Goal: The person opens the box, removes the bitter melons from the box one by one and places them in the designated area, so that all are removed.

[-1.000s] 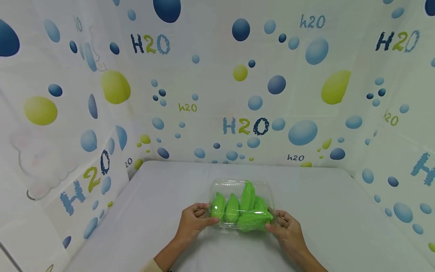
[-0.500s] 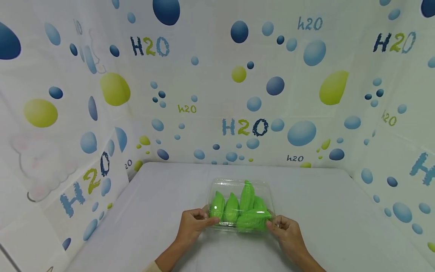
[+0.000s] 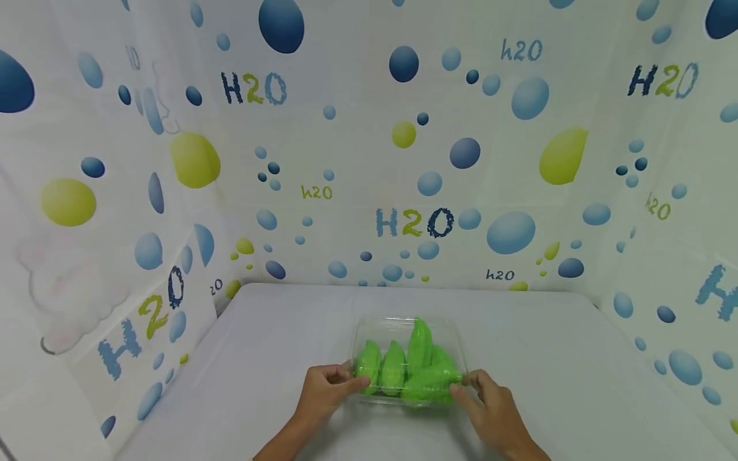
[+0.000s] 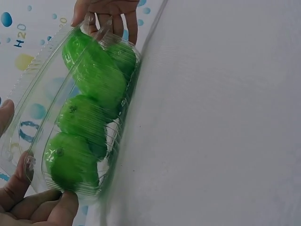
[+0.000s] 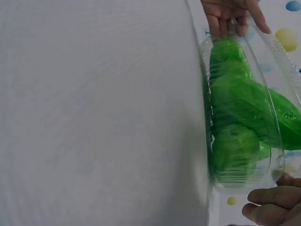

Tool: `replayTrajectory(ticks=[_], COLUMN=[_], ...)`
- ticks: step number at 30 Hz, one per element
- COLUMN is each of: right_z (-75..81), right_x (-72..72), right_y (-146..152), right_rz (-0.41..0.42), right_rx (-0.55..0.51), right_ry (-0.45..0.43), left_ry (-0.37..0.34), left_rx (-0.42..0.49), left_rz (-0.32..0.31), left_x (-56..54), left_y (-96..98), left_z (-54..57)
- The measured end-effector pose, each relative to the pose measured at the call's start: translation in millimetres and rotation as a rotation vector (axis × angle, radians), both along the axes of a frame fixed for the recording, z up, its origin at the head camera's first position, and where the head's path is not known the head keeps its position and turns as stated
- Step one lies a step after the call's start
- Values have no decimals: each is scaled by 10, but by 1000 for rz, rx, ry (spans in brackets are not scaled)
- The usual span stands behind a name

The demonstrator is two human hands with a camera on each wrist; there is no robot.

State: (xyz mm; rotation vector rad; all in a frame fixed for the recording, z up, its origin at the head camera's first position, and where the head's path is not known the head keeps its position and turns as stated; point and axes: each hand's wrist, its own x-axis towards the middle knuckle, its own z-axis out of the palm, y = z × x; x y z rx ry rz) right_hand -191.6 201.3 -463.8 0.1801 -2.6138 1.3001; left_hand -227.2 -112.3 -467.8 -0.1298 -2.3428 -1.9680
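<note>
A clear plastic clamshell box (image 3: 377, 328) sits low in the middle of the head view, its lid over the contents. Inside lie several bright green, long fruit-like pieces (image 3: 394, 368) with pointed tips; some stand side by side and one lies across at the right. My left hand (image 3: 323, 394) grips the box's left end, thumb at the front corner. At the other end my right hand (image 3: 492, 403) pinches the corner between thumb and fingers. In the left wrist view, left fingertips (image 4: 66, 207) touch the end wall. The right wrist view shows the right hand (image 5: 275, 205) at its rim corner.
A white cloth-covered table (image 3: 277, 333) spreads around the box. Behind and at both sides hang white curtains (image 3: 357, 147) printed with blue and green bubbles and H2O lettering.
The whole head view has shifted, so curtain, table and box sit lower in it. My right hand's fingers have curled in closer at the box's corner. Both hands keep holding the box.
</note>
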Motion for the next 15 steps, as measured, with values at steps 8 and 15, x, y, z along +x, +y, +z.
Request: replayTrajectory(ticks=[8, 15], right_z=[122, 169], right_x=[59, 60], right_y=[-71, -99], right_rz=[-51, -47], right_rx=[253, 323], right_ry=[-44, 119], left_ry=[4, -25], left_rx=[-22, -49], left_rz=[-84, -86], left_x=[-6, -19], left_y=[-51, -55], left_z=[90, 145])
